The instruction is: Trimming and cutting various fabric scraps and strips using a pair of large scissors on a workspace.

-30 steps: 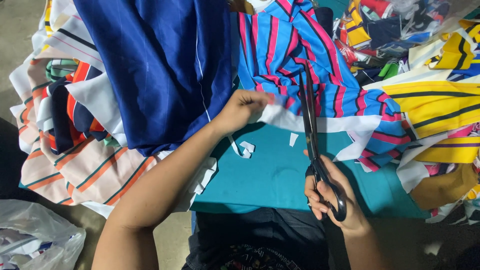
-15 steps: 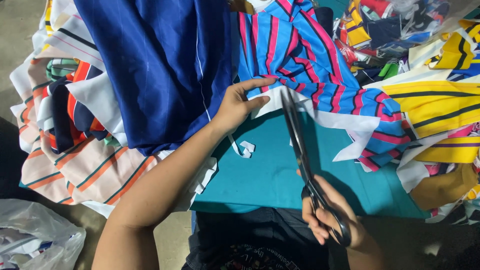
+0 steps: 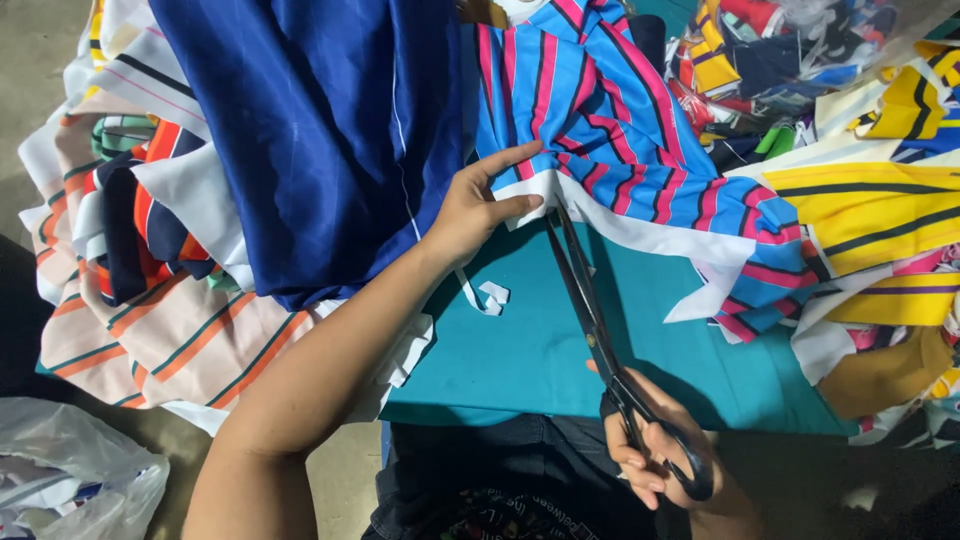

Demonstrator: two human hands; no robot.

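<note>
While pinching striped cloth (image 3: 620, 160), left hand (image 3: 475, 210); right hand (image 3: 660, 460) grip closed around scissors (image 3: 590, 310).

Matt woven striped cloth (image 3: 620, 150), dark metal scissors (image 3: 590, 320), smooth teal tabletop (image 3: 540, 350).

Bare teal worktop (image 3: 540, 350) lies open between my hands. Blue cloth (image 3: 320, 130) blocks ten o'clock, striped cloth (image 3: 620, 140) twelve, yellow scraps (image 3: 870, 210) crowd two.

A tailoring or garment-cutting workshop: heaps of striped fabric offcuts (image 3: 150, 260) lie left of the fingers (image 3: 505, 160), more yellow and multicoloured scraps (image 3: 860, 200) right, over a teal cloth-covered table (image 3: 540, 340).
</note>
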